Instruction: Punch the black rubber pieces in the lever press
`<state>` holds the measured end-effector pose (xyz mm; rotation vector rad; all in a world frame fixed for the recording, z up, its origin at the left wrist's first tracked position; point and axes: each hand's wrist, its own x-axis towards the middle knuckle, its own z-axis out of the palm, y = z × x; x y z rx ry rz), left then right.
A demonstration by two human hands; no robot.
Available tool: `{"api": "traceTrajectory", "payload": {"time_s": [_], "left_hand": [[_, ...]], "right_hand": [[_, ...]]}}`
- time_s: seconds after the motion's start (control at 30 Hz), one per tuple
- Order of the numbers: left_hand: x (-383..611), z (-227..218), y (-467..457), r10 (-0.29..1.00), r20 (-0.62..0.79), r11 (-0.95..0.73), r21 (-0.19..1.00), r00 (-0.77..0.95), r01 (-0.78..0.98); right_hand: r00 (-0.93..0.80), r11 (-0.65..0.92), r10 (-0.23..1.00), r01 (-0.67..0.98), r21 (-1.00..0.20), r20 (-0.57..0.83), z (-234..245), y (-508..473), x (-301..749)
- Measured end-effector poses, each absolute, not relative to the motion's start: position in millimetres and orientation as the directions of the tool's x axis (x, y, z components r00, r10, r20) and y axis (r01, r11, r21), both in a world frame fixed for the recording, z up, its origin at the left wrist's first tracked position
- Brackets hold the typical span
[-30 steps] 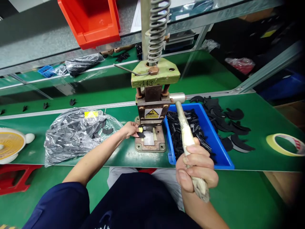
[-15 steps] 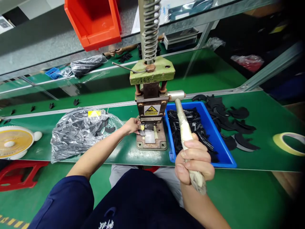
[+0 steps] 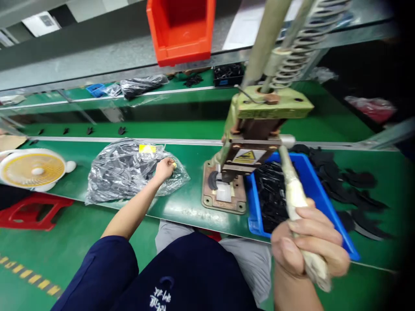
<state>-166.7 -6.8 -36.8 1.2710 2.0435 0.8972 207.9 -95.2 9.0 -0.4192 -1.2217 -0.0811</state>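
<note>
My right hand (image 3: pixel 313 239) is wrapped around the tape-covered lever handle (image 3: pixel 293 190) of a green and brown hand press (image 3: pixel 256 142). On the press base (image 3: pixel 207 194) lies a dark curved piece (image 3: pixel 212 180), beside a pale plate (image 3: pixel 223 191) under the press head. My left hand (image 3: pixel 164 168) is at the right end of a clear plastic bag (image 3: pixel 113 172) of dark curved pieces. Its fingers are curled together, with a small yellow spot at the fingertips; what they grip, if anything, is hidden.
Right of the press stands a blue tray (image 3: pixel 327 207) of black strips, with dark curved pieces (image 3: pixel 333 172) beyond it. A yellow and white fan (image 3: pixel 35 170) is at the left. An orange bin (image 3: pixel 183 34) hangs from the shelf overhead.
My left hand has moved left from the press base to the plastic bag. A dark curved piece now shows on the base. The view has shifted left; my right hand still holds the lever handle.
</note>
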Motion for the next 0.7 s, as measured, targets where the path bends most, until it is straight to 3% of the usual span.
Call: {"api": "traceTrajectory", "payload": {"time_s": [0.07, 0.17, 0.3, 0.43, 0.53, 0.7], "left_hand": [[-200.0, -37.5, -21.0, 0.911, -0.051, 0.356, 0.597, -0.410, 0.719], [-229.1, -38.8, -39.0, 0.933, -0.093, 0.356, 0.398, -0.349, 0.846], [-230.4, -37.2, -48.7, 0.994, -0.071, 0.101, 0.263, -0.085, 0.960], [-215.2, -30.0, -46.5, 0.978, -0.105, -0.166, 0.132, 0.180, 0.977], [-208.0, -27.1, -42.8, 0.956, -0.151, -0.249, 0.046, 0.253, 0.967], [-209.8, -31.1, -35.6, 0.961, -0.069, -0.269, -0.013, 0.267, 0.963]], "right_hand": [[0.406, 0.945, 0.063, 0.268, -0.185, 0.911, 3.9, -84.0, 207.9], [0.406, 0.961, -0.021, 0.260, -0.093, 0.914, -1.9, -72.1, 211.0], [0.397, 0.969, -0.040, 0.239, -0.061, 0.917, -3.5, -69.1, 215.2], [0.375, 0.968, -0.025, 0.242, -0.072, 0.927, 3.0, -72.5, 212.1], [0.392, 0.961, -0.021, 0.263, -0.090, 0.920, 8.0, -75.8, 207.8], [0.422, 0.939, 0.055, 0.286, -0.191, 0.905, 8.1, -81.5, 204.9]]}}
